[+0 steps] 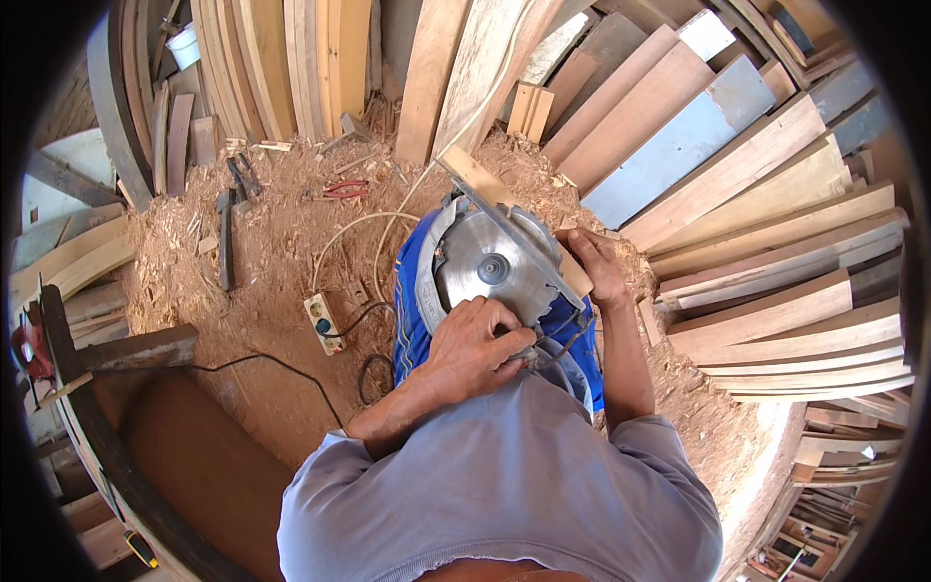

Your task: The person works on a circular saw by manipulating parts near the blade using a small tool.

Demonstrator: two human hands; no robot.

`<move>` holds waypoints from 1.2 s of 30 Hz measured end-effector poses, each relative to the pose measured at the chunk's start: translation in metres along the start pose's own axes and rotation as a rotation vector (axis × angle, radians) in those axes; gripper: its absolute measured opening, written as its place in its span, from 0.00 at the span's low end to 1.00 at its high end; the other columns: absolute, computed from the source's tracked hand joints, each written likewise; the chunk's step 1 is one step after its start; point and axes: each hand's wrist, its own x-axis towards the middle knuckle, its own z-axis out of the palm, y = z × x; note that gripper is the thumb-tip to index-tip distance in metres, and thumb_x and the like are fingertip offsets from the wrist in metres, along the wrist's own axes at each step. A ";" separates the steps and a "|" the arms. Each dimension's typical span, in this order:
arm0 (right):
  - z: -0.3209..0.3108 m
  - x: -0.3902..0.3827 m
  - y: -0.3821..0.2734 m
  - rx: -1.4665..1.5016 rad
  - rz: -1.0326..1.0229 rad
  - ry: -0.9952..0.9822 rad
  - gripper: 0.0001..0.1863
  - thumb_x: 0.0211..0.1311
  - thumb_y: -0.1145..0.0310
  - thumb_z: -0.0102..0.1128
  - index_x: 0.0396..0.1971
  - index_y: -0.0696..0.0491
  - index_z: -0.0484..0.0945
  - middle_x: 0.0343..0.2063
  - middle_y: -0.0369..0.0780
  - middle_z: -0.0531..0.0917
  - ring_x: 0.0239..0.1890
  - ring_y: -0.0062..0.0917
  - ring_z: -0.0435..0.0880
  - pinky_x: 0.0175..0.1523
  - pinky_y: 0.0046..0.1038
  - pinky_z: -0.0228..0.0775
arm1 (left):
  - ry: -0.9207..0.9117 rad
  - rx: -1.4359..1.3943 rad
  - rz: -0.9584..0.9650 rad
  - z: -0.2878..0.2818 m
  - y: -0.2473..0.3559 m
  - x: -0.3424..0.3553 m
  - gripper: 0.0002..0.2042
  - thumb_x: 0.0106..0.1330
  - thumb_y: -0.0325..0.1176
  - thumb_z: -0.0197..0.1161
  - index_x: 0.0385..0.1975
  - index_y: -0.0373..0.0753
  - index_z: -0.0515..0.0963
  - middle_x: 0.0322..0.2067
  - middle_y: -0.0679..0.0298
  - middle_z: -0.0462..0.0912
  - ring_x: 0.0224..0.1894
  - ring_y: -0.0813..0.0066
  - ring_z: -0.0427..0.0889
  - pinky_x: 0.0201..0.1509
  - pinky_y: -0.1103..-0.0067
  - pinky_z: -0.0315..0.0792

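A circular saw (427,276) rests across my lap over blue cloth (407,320), its round toothed blade (470,264) facing up. The saw's metal base plate (524,254) stands on edge, running diagonally beside the blade. Along the far side of that plate lies a pale wooden strip (477,177). My left hand (473,341) is closed at the saw's near edge, just below the blade; its fingertips are partly hidden. On the other side, my right hand (598,267) grips the near end of the wooden strip by the base plate.
Wood shavings cover the floor (272,213). A hammer (226,238), red-handled pliers (346,187) and a white socket strip (324,325) with cords lie left of the saw. Planks (747,194) lean at the back and right. A dark-edged bench (107,456) stands at the near left.
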 end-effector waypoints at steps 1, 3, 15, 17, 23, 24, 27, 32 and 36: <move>0.000 0.000 0.001 -0.024 -0.011 -0.003 0.23 0.83 0.57 0.55 0.51 0.63 0.87 0.42 0.42 0.91 0.43 0.23 0.87 0.53 0.27 0.79 | -0.010 0.002 -0.006 0.000 0.001 -0.002 0.20 0.47 0.31 0.82 0.42 0.50 0.86 0.41 0.67 0.78 0.42 0.61 0.79 0.43 0.67 0.73; 0.001 0.000 0.000 -0.073 -0.035 -0.007 0.23 0.83 0.57 0.54 0.51 0.63 0.87 0.42 0.42 0.91 0.43 0.23 0.87 0.53 0.27 0.78 | -0.025 0.012 -0.020 -0.002 0.004 -0.002 0.19 0.48 0.31 0.82 0.42 0.50 0.86 0.41 0.67 0.78 0.42 0.62 0.79 0.43 0.67 0.73; 0.012 -0.008 0.000 -0.131 -0.066 0.003 0.22 0.83 0.59 0.54 0.52 0.65 0.86 0.44 0.44 0.90 0.47 0.24 0.87 0.55 0.28 0.78 | -0.011 0.029 -0.058 -0.003 0.011 -0.014 0.15 0.51 0.31 0.80 0.40 0.51 0.87 0.39 0.69 0.78 0.41 0.63 0.79 0.42 0.67 0.72; 0.011 -0.014 0.009 -0.062 -0.013 0.040 0.22 0.83 0.60 0.54 0.53 0.65 0.85 0.45 0.44 0.90 0.47 0.24 0.87 0.56 0.27 0.78 | -0.029 0.027 -0.056 -0.001 0.013 -0.014 0.15 0.51 0.32 0.80 0.40 0.51 0.88 0.39 0.69 0.78 0.41 0.63 0.79 0.43 0.67 0.72; 0.005 -0.040 0.024 -0.185 -0.081 0.317 0.19 0.84 0.57 0.53 0.47 0.59 0.85 0.37 0.37 0.86 0.39 0.20 0.82 0.50 0.25 0.76 | -0.135 0.023 -0.049 0.004 0.017 -0.017 0.13 0.53 0.32 0.78 0.40 0.52 0.88 0.39 0.69 0.78 0.41 0.63 0.79 0.45 0.65 0.72; 0.004 -0.044 0.025 -0.243 -0.107 0.432 0.19 0.85 0.56 0.53 0.43 0.56 0.86 0.34 0.35 0.85 0.36 0.19 0.81 0.46 0.24 0.76 | -0.138 0.027 -0.038 0.007 0.016 -0.018 0.13 0.53 0.31 0.77 0.40 0.52 0.88 0.39 0.69 0.78 0.41 0.62 0.79 0.45 0.65 0.72; -0.030 -0.059 0.013 0.843 -0.142 0.398 0.21 0.85 0.55 0.53 0.26 0.48 0.75 0.22 0.29 0.70 0.25 0.15 0.68 0.30 0.21 0.68 | -0.140 0.030 -0.013 0.011 0.015 -0.016 0.16 0.50 0.32 0.81 0.40 0.52 0.88 0.39 0.70 0.79 0.41 0.62 0.79 0.44 0.65 0.70; -0.050 -0.087 -0.023 1.288 -0.143 0.157 0.24 0.81 0.55 0.58 0.21 0.42 0.66 0.17 0.25 0.62 0.16 0.13 0.57 0.16 0.19 0.53 | -0.181 0.040 -0.014 0.010 0.013 -0.011 0.18 0.49 0.32 0.83 0.41 0.53 0.88 0.39 0.70 0.79 0.42 0.62 0.79 0.44 0.65 0.70; 0.002 -0.099 -0.019 1.193 0.062 0.160 0.25 0.76 0.55 0.64 0.18 0.38 0.64 0.15 0.24 0.60 0.13 0.11 0.56 0.12 0.19 0.52 | -0.222 0.038 -0.020 0.010 0.013 -0.009 0.18 0.50 0.32 0.82 0.42 0.53 0.88 0.40 0.70 0.79 0.43 0.62 0.79 0.46 0.65 0.70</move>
